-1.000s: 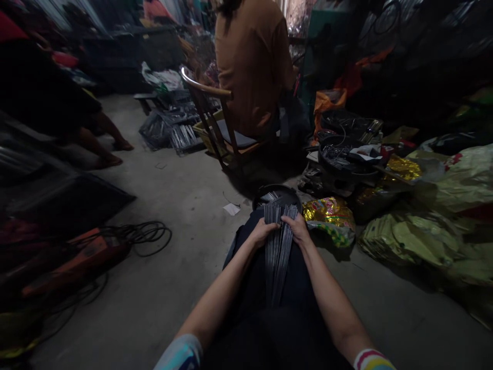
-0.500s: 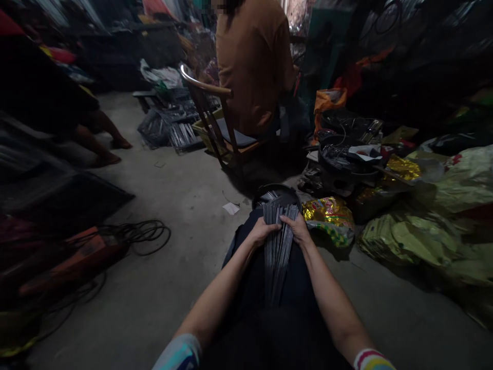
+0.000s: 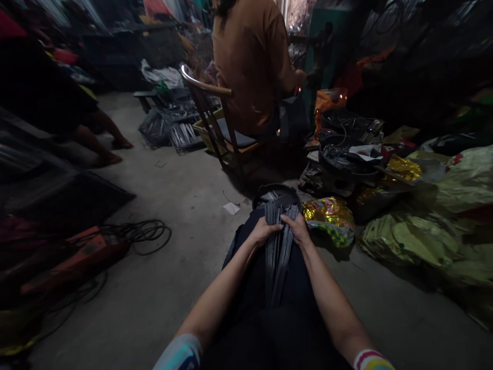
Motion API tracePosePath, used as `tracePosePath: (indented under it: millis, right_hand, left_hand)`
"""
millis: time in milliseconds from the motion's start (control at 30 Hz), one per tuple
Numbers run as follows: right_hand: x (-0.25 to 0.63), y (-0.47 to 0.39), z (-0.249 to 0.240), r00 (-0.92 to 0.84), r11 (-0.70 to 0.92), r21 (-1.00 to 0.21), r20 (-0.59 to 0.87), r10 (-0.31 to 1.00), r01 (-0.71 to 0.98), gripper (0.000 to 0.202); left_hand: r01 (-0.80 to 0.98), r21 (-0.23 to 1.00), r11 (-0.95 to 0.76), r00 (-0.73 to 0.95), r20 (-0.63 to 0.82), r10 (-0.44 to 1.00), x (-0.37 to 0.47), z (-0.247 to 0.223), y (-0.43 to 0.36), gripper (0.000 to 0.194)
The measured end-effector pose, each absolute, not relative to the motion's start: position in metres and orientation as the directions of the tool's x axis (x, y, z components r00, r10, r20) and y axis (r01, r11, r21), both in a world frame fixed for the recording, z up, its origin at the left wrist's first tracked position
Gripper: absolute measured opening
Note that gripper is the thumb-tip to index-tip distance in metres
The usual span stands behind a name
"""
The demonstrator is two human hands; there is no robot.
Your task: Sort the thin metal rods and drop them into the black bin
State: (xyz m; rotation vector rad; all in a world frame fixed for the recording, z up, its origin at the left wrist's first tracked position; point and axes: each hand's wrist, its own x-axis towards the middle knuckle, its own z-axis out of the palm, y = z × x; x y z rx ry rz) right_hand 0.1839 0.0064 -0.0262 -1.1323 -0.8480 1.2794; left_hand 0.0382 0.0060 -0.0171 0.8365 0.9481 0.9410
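- The left hand is closed around a bundle of thin, straight, dark-grey metal-looking rods, its thumb laid across the front near the upper ends.
- The right hand is closed on a second, slimmer bundle of the same rods, thumb likewise in front; the fingers of both hands are largely hidden behind the rods.
- The thumb tips sit close together. The two bundles lean towards each other at their lower ends and stand slightly apart at the top.
- Both bundles are located over the wearer's lap, covered in dark cloth, with the lower ends towards the body.
- Just beyond the upper ends stands a round black tub with more grey rods inside.
- To the right of the tub, a shiny gold printed plastic packet lies on the grey concrete floor; to the left, a small white scrap.
- Further right: a heap of crumpled yellow-green sacks and a black round pan holding thin metal pieces.
- Ahead, a co-worker in a brown shirt sits, back turned, on a chair with a curved top rail.
- Far left: an orange box-shaped unit beside coiled black cables.
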Motion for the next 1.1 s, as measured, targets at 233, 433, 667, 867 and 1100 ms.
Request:
tracePosePath:
  millis: [233, 433, 667, 867, 1100]
  right_hand:
    - [0.182, 0.009, -0.028, 0.167, -0.077, -0.966, -0.121, 0.979, -0.247, 0.047]
    - [0.188, 0.010, -0.039, 0.158, -0.076, -0.965, -0.119, 0.980, -0.252, 0.036]
    - [0.185, 0.008, -0.029, 0.134, -0.082, -0.957, -0.123, 0.983, -0.278, 0.048]
    - [0.186, 0.010, -0.034, 0.159, -0.091, -0.958, -0.138, 0.978, -0.272, 0.043]
    - [0.184, 0.009, -0.030, 0.119, -0.059, -0.958, -0.095, 0.988, -0.280, 0.049]
  left_hand:
    - [-0.280, 0.886, 0.369, 0.275, -0.294, 0.916, 0.040, -0.016, 0.006, 0.047]
    - [-0.321, 0.833, 0.450, 0.291, -0.366, 0.884, 0.035, -0.012, 0.004, 0.031]
    - [-0.305, 0.837, 0.455, 0.294, -0.371, 0.881, 0.035, -0.016, 0.006, 0.030]
    - [-0.345, 0.834, 0.431, 0.325, -0.325, 0.888, 0.035, -0.014, 0.004, 0.046]
    - [-0.325, 0.847, 0.420, 0.297, -0.330, 0.896, 0.037, -0.015, 0.005, 0.052]
